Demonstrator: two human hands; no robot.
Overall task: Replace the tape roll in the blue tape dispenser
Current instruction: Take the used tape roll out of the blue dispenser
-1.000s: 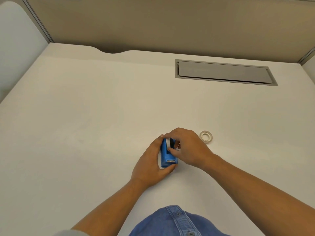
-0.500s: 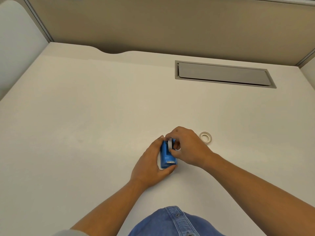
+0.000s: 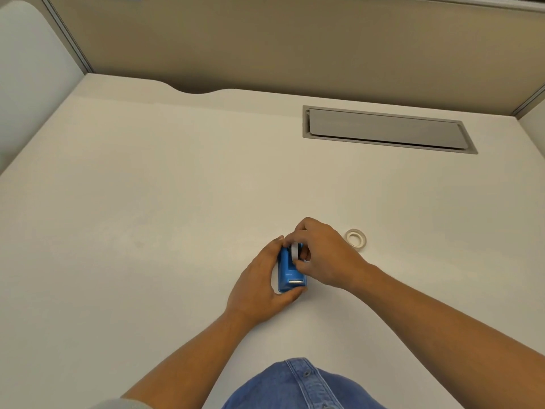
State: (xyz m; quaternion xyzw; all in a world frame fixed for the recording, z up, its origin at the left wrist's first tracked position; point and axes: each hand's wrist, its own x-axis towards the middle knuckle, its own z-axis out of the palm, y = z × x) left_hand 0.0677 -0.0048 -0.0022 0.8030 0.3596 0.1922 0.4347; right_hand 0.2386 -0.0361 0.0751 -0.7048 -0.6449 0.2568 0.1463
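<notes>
Denim (image 3: 298,388) filled the nearest edge of the view, at the near edge of the desk (image 3: 147,202), and from either side of it two bare forearms reached forward over the pale surface.

Just beyond, toward the middle of the desk and somewhat right of centre, sat the blue tape dispenser (image 3: 287,273), its metal cutter bar facing the near edge. The left hand (image 3: 259,286) was wrapped around its left side and near end, thumb curled under the front — grasping the body and pinning it to the desk. The right hand (image 3: 323,255) came over the far half of the dispenser, its thumb and forefinger pinched on the tape roll (image 3: 294,250), a white ring standing on edge in the cradle. Whether the roll was fully seated or only part-way in could not be told, since the fingers covered its hub.

To do this step well, in my judgement, the left hand should stay firm so the dispenser cannot slide, while the right keeps the roll upright and square to the slot, pressing straight down rather than at a slant; a tilted roll would likely jam against the cradle walls.

Farther right, apart from the right hand, a second ring (image 3: 356,238) lay flat on the desk — roll or bare core, I cannot say. Near the far right corner a grey cable hatch (image 3: 386,129) was set into the desk, shut.
</notes>
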